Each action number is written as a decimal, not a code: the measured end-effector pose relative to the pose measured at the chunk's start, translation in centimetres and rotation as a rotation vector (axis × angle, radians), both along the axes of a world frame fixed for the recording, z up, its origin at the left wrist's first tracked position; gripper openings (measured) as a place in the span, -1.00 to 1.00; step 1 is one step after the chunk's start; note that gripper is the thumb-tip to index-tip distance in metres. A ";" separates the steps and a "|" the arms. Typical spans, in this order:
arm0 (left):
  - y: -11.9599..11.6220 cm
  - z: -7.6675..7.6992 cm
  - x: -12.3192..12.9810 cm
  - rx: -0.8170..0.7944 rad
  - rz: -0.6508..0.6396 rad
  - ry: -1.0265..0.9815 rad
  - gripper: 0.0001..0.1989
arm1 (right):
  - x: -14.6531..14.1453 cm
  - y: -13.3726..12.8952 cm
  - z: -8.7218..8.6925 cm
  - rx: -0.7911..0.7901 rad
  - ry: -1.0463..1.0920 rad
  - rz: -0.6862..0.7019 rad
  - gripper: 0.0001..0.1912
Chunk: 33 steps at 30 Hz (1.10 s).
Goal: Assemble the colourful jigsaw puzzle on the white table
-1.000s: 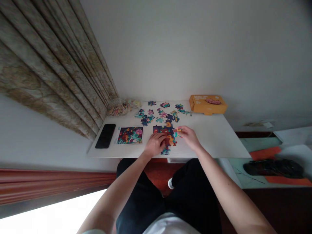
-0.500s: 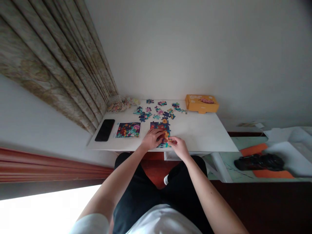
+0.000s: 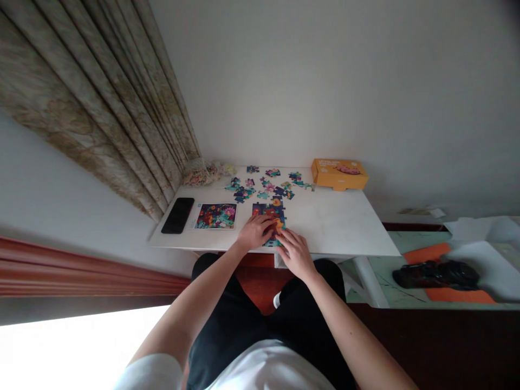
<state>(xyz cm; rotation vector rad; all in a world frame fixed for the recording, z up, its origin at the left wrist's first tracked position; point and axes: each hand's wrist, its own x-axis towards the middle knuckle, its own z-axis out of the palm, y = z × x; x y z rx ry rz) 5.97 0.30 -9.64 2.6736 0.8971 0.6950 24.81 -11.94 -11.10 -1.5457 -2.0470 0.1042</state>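
Crowding the joined puzzle section (image 3: 262, 209) from both sides

At left on the counter (image 3: 341, 222) lie a phone (image 3: 177, 215) and picture sheet (image 3: 215, 216). The left hand (image 3: 255, 230) rests on the section near the front edge, fingers loosely curved, gripping nothing visible. The right hand (image 3: 298, 253) touches its lower right, thumb parted from the fingers, no piece visibly held. Uneven pressure could pop joints apart; a dragging wrist could pull the section over the edge.
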 end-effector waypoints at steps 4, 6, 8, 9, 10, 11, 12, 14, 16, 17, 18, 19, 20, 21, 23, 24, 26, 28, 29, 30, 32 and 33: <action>0.1 -0.2 0.0 0.003 0.004 0.003 -0.67 | -1.1 -1.1 -0.4 -0.022 -0.146 0.021 -0.52; 0.1 -0.3 0.0 0.006 0.002 0.001 -0.68 | -1.5 -1.3 -0.4 -0.034 -0.180 0.031 -0.51; 0.1 -0.3 0.0 0.010 0.000 0.002 -0.68 | -1.6 -1.3 -0.4 -0.047 -0.195 0.049 -0.50; 0.1 -0.3 0.0 0.011 0.002 0.007 -0.68 | -1.6 -1.3 -0.3 -0.053 -0.197 0.057 -0.50; 0.1 -0.2 0.0 0.012 0.004 0.013 -0.68 | -1.6 -1.3 -0.3 -0.056 -0.195 0.062 -0.50; 0.1 -0.2 0.0 0.011 0.007 0.019 -0.68 | -1.5 -1.3 -0.2 -0.059 -0.192 0.064 -0.49; 0.1 -0.2 0.0 0.009 0.008 0.024 -0.69 | -1.5 -1.3 -0.2 -0.059 -0.188 0.063 -0.48; 0.1 -0.1 0.0 0.006 0.006 0.026 -0.69 | -1.5 -1.3 -0.1 -0.056 -0.185 0.058 -0.46; 0.1 -0.1 0.0 0.001 0.005 0.018 -0.69 | -1.6 -1.3 0.0 -0.054 -0.184 0.054 -0.44; 0.1 -0.1 0.0 -0.002 0.007 0.013 -0.69 | -1.6 -1.3 0.0 -0.054 -0.182 0.052 -0.43; 0.0 -0.1 0.0 -0.006 0.011 0.009 -0.68 | -1.6 -1.3 0.0 -0.052 -0.180 0.050 -0.43; 0.0 -0.1 0.0 -0.009 0.013 0.007 -0.68 | -1.6 -1.4 0.1 -0.050 -0.177 0.048 -0.43; 0.0 -0.1 0.0 -0.011 0.014 0.007 -0.68 | -1.6 -1.4 0.1 -0.047 -0.174 0.048 -0.42; 0.0 -0.1 0.0 -0.012 0.015 0.009 -0.68 | -1.6 -1.3 0.1 -0.045 -0.172 0.048 -0.42; 0.0 -0.1 0.0 -0.010 0.014 0.014 -0.68 | -1.5 -1.3 0.1 -0.047 -0.174 0.053 -0.43; 0.0 0.0 0.0 -0.007 0.013 0.017 -0.68 | -1.5 -1.3 0.2 -0.051 -0.178 0.056 -0.43; -0.1 0.0 0.0 -0.001 0.008 0.020 -0.69 | -1.4 -1.3 0.2 -0.062 -0.187 0.060 -0.44; -0.1 0.1 0.0 0.006 0.002 0.024 -0.71 | -1.4 -1.3 0.2 -0.067 -0.191 0.063 -0.44; -0.1 0.1 0.0 0.009 -0.002 0.027 -0.71 | -1.5 -1.4 0.2 -0.066 -0.189 0.063 -0.44; -0.1 0.1 0.0 0.012 -0.004 0.029 -0.71 | -1.5 -1.4 0.2 -0.066 -0.185 0.063 -0.44; -0.1 0.1 0.0 0.015 -0.003 0.031 -0.71 | -1.5 -1.3 0.2 -0.066 -0.165 0.062 -0.47; 0.0 0.1 0.0 0.017 -0.003 0.033 -0.71 | -1.4 -1.1 0.2 -0.067 -0.152 0.063 -0.49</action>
